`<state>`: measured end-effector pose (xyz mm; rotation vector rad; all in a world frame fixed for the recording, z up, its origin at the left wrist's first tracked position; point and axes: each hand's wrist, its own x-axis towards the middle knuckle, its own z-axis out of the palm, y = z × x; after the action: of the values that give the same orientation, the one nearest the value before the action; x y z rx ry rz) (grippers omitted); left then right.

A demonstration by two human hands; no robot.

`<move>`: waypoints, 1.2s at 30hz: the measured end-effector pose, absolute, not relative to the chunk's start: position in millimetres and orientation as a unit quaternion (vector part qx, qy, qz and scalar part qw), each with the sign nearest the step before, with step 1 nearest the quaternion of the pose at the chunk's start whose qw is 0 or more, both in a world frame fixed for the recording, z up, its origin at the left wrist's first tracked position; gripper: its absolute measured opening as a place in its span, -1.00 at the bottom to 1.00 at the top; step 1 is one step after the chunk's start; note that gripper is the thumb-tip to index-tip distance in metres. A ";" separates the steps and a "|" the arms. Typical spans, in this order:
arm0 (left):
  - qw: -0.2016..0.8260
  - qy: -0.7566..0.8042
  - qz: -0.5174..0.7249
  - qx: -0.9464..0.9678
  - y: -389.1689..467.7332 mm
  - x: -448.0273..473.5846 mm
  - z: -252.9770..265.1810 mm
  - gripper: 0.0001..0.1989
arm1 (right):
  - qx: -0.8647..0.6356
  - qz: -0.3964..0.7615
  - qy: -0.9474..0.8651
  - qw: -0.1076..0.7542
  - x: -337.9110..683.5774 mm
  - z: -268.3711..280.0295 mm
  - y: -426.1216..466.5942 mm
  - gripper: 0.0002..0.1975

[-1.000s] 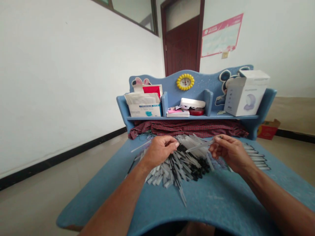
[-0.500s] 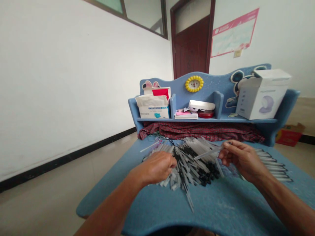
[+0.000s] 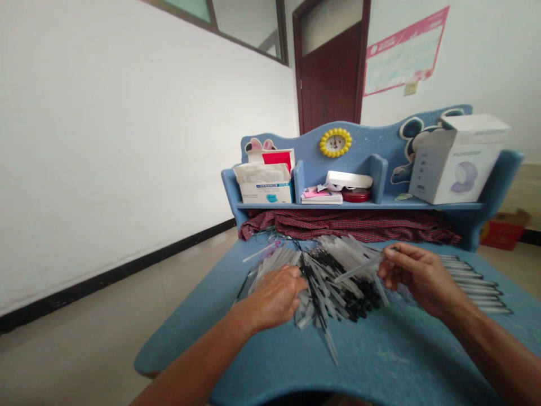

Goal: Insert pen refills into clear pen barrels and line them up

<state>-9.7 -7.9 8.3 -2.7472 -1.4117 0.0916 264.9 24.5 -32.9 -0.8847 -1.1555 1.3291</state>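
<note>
My right hand (image 3: 416,276) pinches a translucent plastic tube (image 3: 359,268) that points left over the pile; a small dark end shows at the fingertips. Over the left part of the pile, my left hand (image 3: 276,296) has its fingers curled down, and whatever they hold is hidden. Beneath and between my hands lie many loose translucent tubes (image 3: 333,307), thin black sticks (image 3: 310,276) and short black pieces (image 3: 359,304). A row of tubes with dark tips (image 3: 482,287) is laid out to the right of my right hand.
The blue desk (image 3: 380,355) has a raised shelf (image 3: 270,207) at the back. A mask box (image 3: 266,189), a red round tin (image 3: 355,195) and a white carton (image 3: 459,163) stand on it. Folded checked cloth (image 3: 346,226) lies below the shelf.
My left hand has shifted slightly, with its fingers moving over the left part of the pile. My right hand keeps its pinch on the tube, almost still.
</note>
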 end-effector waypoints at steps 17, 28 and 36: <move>0.164 -0.412 0.008 -0.896 -8.3 -2.7 -14.4 -0.86 | -0.370 0.570 -0.502 0.535 261.8 -30.9 21.7 -0.75; -0.232 -0.484 -0.309 -0.785 5.9 -5.1 0.3 -0.78 | -0.327 0.582 -0.492 0.559 256.3 -30.7 17.9 -0.77; -0.543 -0.463 -0.449 -0.538 24.1 13.8 10.1 -0.83 | -0.302 0.583 -0.470 0.590 248.3 -24.3 9.1 -0.77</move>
<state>13.8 24.1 10.1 -2.7469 -2.3632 -2.2945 248.3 9.1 -24.3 -0.7036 -1.0938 1.3569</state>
